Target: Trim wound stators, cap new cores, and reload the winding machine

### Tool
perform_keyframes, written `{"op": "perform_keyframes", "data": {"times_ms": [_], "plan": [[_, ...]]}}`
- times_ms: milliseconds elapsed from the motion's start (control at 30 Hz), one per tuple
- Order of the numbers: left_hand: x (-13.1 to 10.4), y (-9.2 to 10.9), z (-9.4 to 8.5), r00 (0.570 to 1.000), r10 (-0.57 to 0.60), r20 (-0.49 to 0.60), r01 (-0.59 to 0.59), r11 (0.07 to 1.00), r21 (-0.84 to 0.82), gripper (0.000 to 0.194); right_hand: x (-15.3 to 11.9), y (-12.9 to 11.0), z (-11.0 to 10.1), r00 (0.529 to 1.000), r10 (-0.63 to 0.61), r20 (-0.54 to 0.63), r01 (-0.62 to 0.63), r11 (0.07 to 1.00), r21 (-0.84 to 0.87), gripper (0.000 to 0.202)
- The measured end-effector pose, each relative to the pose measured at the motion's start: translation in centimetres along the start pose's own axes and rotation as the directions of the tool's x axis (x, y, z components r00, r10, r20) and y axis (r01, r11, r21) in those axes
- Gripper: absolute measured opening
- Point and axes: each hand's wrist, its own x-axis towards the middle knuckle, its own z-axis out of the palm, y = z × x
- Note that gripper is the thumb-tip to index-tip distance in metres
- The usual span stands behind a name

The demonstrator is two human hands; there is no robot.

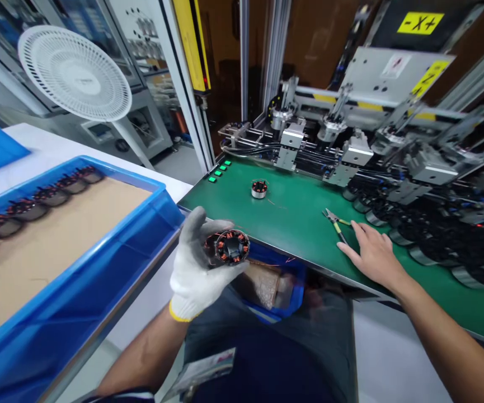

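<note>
currently, hands well apart. left hand [197,266] (gloved in white) holds a copper-wound ring [233,247] near the front edge of the green bench [296,215]. bare right hand [376,254], well right of it, spreads thumb and fingers by the pliers [336,225]; contact unclear. second ring [259,190] stands farther back, between both.

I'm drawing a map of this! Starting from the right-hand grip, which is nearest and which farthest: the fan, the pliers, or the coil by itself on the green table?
In the head view, starting from the right-hand grip:
1. Pliers: just to its left, on the green table.
2. Lone coil: farther left, on the same table.
3. Fan: far off at upper left, beyond the table.
</note>
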Motion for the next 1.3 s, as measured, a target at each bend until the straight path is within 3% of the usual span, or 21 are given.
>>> {"op": "perform_keyframes", "data": {"times_ms": [100,167,200,267,333,400,467,567,667,767,833,1000,1100,1200,1300], "plan": [[-0.1,-0.1,-0.2,0.999,-0.037,-0.003,0.037,0.998,0.042,0.100,0.3,-0.4,-1.6,1.000,-0.016,-0.013,0.018,0.992,0.123,0.070],[-0.1,-0.2,-0.4,0.999,-0.042,-0.004,0.042,0.998,0.053,0.100,0.1,-1.3,-3.0,0.994,0.101,0.043,-0.110,0.909,0.402,0.068],[-0.1,-0.2,-0.4,0.999,-0.044,-0.002,0.044,0.998,0.052,0.101,-0.4,-2.0,-3.6,0.982,0.159,0.102,-0.189,0.817,0.545,0.066],[0.0,-0.3,-0.5,0.999,-0.045,0.002,0.045,0.998,0.044,0.101,-2.4,-3.9,-4.5,0.957,0.190,0.221,-0.290,0.549,0.784,0.062],[0.2,-0.3,-0.5,0.999,-0.044,0.003,0.043,0.998,0.045,0.100,-5.7,-6.6,-4.9,0.956,0.077,0.282,-0.292,0.238,0.926,0.060],[0.3,-0.3,-0.5,0.999,-0.045,-0.006,0.045,0.998,0.043,0.099,-9.6,-9.7,-4.8,0.950,-0.111,0.293,-0.303,-0.092,0.949,0.062],[0.3,-0.3,-0.5,0.998,-0.060,-0.010,0.060,0.998,0.026,0.099,-13.0,-12.7,-4.8,0.923,-0.255,0.288,-0.350,-0.247,0.904,0.068],[0.2,-0.4,-0.3,0.998,-0.069,0.002,0.069,0.998,-0.011,0.101,-15.4,-16.2,-5.0,0.860,-0.389,0.331,-0.437,-0.227,0.870,0.051],[0.1,-0.6,0.0,0.998,-0.063,0.004,0.063,0.998,-0.015,0.102,-15.1,-17.6,-5.0,0.858,-0.449,0.249,-0.385,-0.242,0.891,0.054],[0.0,-0.5,0.1,0.999,-0.039,0.022,0.039,0.999,0.008,0.104,-14.3,-17.5,-4.6,0.884,-0.450,0.125,-0.284,-0.304,0.910,0.066],[-0.2,-0.3,0.1,0.998,-0.044,0.033,0.044,0.999,0.006,0.104,-14.0,-17.3,-4.5,0.882,-0.457,0.115,-0.276,-0.303,0.912,0.067],[-0.5,0.3,-0.1,0.993,-0.113,0.017,0.113,0.994,0.004,0.101,-13.6,-17.1,-4.8,0.872,-0.459,0.171,-0.307,-0.241,0.920,0.068],[-0.5,0.1,-0.2,0.996,-0.077,0.047,0.078,0.997,-0.021,0.103,-13.5,-17.6,-4.9,0.878,-0.443,0.180,-0.310,-0.241,0.920,0.061],[-0.3,-0.1,-0.2,0.997,-0.048,0.060,0.050,0.998,-0.029,0.106,-13.9,-17.7,-4.6,0.894,-0.385,0.230,-0.335,-0.232,0.913,0.049],[0.0,-0.3,-0.3,0.994,-0.086,0.071,0.088,0.996,-0.022,0.102,-14.0,-16.7,-4.7,0.910,-0.317,0.267,-0.338,-0.193,0.921,0.049]]}}
